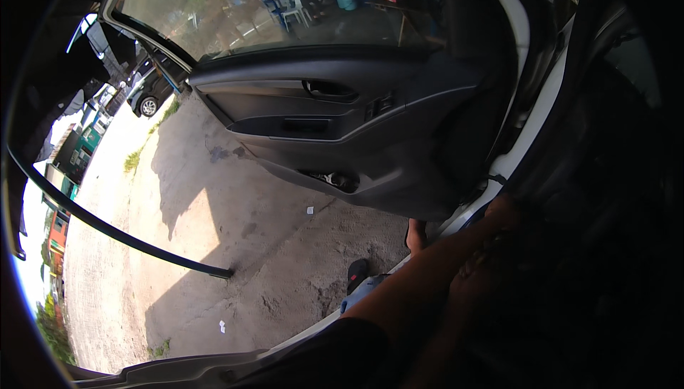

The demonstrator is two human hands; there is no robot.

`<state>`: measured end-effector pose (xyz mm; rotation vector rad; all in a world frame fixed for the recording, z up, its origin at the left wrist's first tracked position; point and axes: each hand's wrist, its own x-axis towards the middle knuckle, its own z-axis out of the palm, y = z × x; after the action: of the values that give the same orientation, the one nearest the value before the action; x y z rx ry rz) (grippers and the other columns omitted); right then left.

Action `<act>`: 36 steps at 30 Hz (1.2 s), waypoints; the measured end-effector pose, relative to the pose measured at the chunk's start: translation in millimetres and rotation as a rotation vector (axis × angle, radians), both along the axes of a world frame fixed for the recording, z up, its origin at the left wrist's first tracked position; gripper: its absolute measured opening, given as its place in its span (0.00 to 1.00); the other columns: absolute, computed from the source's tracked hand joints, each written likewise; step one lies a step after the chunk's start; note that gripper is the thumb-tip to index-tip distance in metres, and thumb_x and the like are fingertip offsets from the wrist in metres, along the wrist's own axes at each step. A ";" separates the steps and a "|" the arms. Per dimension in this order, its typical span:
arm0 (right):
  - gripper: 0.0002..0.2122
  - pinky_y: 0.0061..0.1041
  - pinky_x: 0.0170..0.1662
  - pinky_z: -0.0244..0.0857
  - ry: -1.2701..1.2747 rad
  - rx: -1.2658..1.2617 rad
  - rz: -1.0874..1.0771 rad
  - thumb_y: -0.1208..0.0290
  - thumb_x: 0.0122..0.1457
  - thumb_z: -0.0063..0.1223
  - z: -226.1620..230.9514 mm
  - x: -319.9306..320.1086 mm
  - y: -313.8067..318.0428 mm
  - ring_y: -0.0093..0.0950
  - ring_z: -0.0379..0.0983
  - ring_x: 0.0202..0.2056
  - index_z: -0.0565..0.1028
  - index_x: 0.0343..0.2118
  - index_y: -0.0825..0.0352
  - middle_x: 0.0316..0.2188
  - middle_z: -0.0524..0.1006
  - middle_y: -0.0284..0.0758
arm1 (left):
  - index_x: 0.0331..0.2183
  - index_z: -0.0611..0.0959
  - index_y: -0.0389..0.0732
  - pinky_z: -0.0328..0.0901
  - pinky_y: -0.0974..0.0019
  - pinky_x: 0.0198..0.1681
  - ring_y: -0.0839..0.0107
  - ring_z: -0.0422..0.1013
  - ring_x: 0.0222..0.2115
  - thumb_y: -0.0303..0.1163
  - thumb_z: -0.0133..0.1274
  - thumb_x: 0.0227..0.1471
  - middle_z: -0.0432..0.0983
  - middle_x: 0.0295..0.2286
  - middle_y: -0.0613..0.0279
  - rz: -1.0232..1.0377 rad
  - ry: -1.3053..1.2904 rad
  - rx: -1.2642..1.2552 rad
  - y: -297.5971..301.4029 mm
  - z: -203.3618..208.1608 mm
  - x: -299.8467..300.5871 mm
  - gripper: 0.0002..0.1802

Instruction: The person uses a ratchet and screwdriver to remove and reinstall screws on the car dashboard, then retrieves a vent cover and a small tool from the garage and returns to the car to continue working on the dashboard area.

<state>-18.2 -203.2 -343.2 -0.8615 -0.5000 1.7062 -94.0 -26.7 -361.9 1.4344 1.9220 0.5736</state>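
My left arm stretches across the door opening of a car, its hand (503, 212) up by the white door sill (467, 216), close to the lower front corner of the open door. Deep shadow swallows that hand's fingers, so what it touches does not show. Lower and a little nearer, my right hand (472, 280) is inside the dark footwell area, its fingers bent. Whether anything is in it is too dark to make out. The open car door (335, 104) stands beyond my arms, with a grey inner panel, a handle, window switches and a lower pocket holding small items.
Below the door lies concrete ground (278, 253) with bits of white litter. A dark sandal (358, 273) and a bare ankle (415, 236) show beside the sill. A dark pole (128, 229) crosses the left. Farther off stands a parked dark car (147, 93); chairs and a person appear through the window.
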 end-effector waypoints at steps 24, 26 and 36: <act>0.24 0.38 0.59 0.65 -0.817 0.397 -0.062 0.65 0.63 0.55 -106.6 10.1 3.4 0.39 0.72 0.55 0.68 0.60 0.71 0.53 0.74 0.46 | 0.52 0.80 0.36 0.72 0.53 0.53 0.54 0.75 0.53 0.40 0.55 0.59 0.76 0.52 0.45 -0.358 0.373 0.079 -45.2 78.0 26.6 0.24; 0.25 0.38 0.60 0.65 -0.773 0.336 -0.038 0.64 0.63 0.55 -110.6 13.0 2.6 0.40 0.72 0.55 0.68 0.60 0.71 0.54 0.74 0.47 | 0.50 0.82 0.37 0.73 0.53 0.51 0.54 0.77 0.51 0.42 0.53 0.60 0.78 0.50 0.45 -0.321 0.366 0.075 -50.8 88.5 27.3 0.23; 0.24 0.37 0.58 0.66 -0.641 0.180 -0.059 0.64 0.63 0.55 -86.1 7.4 -6.0 0.38 0.73 0.54 0.68 0.59 0.71 0.53 0.74 0.46 | 0.48 0.83 0.38 0.74 0.53 0.48 0.54 0.78 0.48 0.43 0.48 0.63 0.80 0.47 0.49 -0.222 0.220 0.041 -36.7 65.3 26.5 0.21</act>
<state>-10.8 -209.3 -429.3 -1.2738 -1.0277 1.2828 -67.6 -63.4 -296.5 1.7718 1.8892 0.3665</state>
